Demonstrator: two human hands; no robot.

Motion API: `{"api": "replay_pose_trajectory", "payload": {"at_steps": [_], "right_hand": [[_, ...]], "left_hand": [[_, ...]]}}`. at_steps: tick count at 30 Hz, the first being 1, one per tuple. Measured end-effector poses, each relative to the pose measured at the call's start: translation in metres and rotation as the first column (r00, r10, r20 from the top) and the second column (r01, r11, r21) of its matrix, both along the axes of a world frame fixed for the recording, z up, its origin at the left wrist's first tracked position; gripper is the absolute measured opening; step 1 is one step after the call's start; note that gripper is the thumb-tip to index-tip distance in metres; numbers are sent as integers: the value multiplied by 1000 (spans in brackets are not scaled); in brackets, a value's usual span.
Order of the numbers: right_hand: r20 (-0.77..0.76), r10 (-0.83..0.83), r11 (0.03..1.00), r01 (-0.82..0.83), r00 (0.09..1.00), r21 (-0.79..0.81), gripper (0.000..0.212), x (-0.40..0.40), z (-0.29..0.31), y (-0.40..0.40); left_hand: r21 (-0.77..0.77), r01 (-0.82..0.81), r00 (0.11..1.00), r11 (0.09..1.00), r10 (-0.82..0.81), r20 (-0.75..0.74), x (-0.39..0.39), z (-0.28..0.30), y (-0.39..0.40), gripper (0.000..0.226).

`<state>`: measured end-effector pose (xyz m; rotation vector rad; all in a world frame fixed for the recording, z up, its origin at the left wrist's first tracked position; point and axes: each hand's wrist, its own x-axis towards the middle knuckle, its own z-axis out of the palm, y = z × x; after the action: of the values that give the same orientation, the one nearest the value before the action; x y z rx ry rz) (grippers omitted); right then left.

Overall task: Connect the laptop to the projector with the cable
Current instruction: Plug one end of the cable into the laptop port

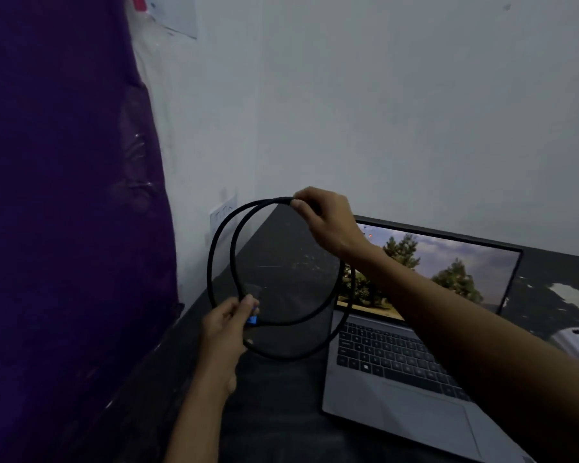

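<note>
Head view: your left hand (pixel 226 325) pinches the blue-tipped plug (pixel 253 317) of the black cable (pixel 214 248), and your right hand (pixel 328 222) grips the top of its two loops, held up above the dark table (pixel 281 412). To the right, the laptop (pixel 398 379) sits open, with a white device (pixel 575 339), perhaps the projector, at the right edge.
</note>
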<state>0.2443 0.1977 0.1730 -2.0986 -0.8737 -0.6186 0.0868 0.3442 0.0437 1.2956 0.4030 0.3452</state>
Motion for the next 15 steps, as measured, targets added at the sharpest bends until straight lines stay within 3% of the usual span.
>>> {"api": "replay_pose_trajectory", "payload": {"at_steps": [2,4,9,12,15], "right_hand": [[15,-12,992,14,1000,-128,19,12,-7,18],[7,-34,957,34,999,-288,30,24,-16,36],[17,-89,774,79,996,-628,61,37,-44,64],[-50,-101,701,35,994,-712,74,41,-62,68],[-69,-61,707,-5,996,-707,81,41,-70,60]], "left_hand": [[-143,-28,998,989,21,-51,4,-10,3,25],[-244,-33,997,969,15,-78,8,-20,4,26],[-436,-96,990,895,40,-136,15,-35,-6,27],[-500,-139,985,855,68,-158,19,-39,-12,26],[-528,-171,981,832,96,-167,21,-40,-12,26]]}}
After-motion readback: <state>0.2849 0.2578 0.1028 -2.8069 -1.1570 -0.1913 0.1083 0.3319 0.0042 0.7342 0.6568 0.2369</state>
